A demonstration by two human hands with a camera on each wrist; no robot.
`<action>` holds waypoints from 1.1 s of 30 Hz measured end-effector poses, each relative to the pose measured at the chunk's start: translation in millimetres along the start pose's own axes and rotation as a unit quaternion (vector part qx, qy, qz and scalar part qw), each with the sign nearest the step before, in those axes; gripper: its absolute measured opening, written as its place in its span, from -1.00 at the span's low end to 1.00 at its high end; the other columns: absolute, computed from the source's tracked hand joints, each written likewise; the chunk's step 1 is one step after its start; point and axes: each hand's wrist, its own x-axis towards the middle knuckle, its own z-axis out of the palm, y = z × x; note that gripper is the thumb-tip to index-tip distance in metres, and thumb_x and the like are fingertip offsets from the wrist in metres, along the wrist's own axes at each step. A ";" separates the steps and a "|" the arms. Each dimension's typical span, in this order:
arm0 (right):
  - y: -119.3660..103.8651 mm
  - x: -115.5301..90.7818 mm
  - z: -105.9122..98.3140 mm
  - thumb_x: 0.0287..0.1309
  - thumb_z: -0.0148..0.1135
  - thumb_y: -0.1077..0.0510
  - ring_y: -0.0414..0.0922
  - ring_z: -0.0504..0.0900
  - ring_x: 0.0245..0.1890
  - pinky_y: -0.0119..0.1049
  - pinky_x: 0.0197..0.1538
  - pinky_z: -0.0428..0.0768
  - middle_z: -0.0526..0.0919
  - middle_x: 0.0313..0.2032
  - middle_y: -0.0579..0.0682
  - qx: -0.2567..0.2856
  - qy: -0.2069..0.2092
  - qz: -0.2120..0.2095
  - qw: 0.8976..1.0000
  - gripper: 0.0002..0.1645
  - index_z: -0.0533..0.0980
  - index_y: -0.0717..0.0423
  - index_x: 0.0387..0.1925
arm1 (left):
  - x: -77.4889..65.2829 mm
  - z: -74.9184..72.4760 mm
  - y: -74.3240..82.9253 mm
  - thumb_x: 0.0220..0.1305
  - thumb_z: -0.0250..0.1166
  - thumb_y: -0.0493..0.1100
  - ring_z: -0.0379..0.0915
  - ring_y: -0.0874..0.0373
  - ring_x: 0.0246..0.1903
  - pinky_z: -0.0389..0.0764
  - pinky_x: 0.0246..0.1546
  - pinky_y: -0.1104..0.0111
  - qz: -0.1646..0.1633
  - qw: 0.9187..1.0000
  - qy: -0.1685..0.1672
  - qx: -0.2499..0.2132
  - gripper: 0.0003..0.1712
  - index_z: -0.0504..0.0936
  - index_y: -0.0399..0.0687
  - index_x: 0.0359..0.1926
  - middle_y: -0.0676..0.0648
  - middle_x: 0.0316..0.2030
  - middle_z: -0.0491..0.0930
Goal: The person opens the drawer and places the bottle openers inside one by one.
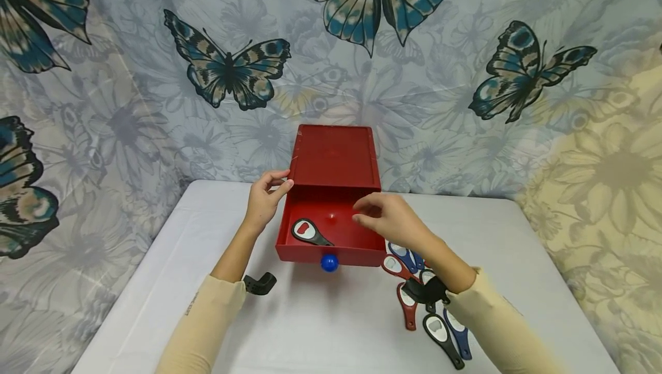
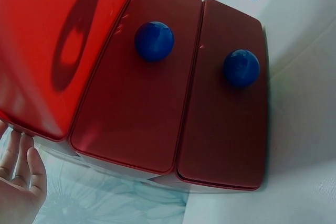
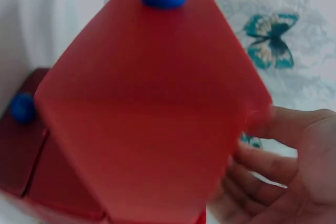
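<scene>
A red drawer unit [image 1: 333, 155] stands on the table with its top drawer [image 1: 331, 256] pulled out. Inside lies a black bottle opener [image 1: 310, 231], toward the left front; its dark outline shows through the drawer bottom in the left wrist view. My left hand [image 1: 264, 201] rests its fingertips at the unit's left side, fingers loosely extended. Over the drawer's right part is my right hand [image 1: 390, 219], thumb and fingers apart with nothing visible between them. In the right wrist view that hand [image 3: 283, 166] is beside the drawer wall, fingertips partly hidden.
Several bottle openers in red, blue and black, such as a black one [image 1: 439, 331] and a red one [image 1: 407, 308], lie right of the unit, partly under my right forearm. Two lower drawers with blue knobs [image 2: 154, 41] are shut. Butterfly-print cloth [image 1: 393, 104] hangs behind the table.
</scene>
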 end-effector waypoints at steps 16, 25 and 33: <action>62.1 -29.1 -31.1 0.22 0.28 0.19 -0.11 0.61 -0.41 -0.39 -0.39 0.56 0.73 -0.32 0.17 -0.014 0.087 0.097 0.991 -0.76 0.65 0.29 -0.16 | -0.3 0.2 1.6 0.31 0.26 -0.30 0.44 0.40 -0.20 0.50 -0.17 0.63 -0.005 1.000 0.001 0.000 -0.62 0.54 -0.45 0.09 -0.35 0.13 0.50; 119.2 -43.8 -19.1 0.27 0.23 0.11 -0.09 0.64 -0.46 -0.38 -0.46 0.54 0.70 -0.34 0.29 -0.020 0.118 0.194 0.974 -0.59 0.57 0.43 -0.06 | 0.5 0.3 2.1 0.31 0.26 -0.30 0.44 0.37 -0.19 0.50 -0.17 0.62 -0.004 1.000 0.001 0.002 -0.61 0.54 -0.44 0.10 -0.35 0.14 0.50; 156.4 -57.0 -3.4 0.22 0.26 0.07 0.09 0.67 -0.37 -0.28 -0.43 0.54 0.69 -0.27 0.37 -0.060 0.118 0.255 0.958 -0.51 0.57 0.50 -0.09 | 0.0 0.4 1.0 0.30 0.26 -0.31 0.45 0.36 -0.19 0.51 -0.16 0.61 -0.004 1.000 0.001 -0.002 -0.62 0.54 -0.44 0.09 -0.35 0.14 0.50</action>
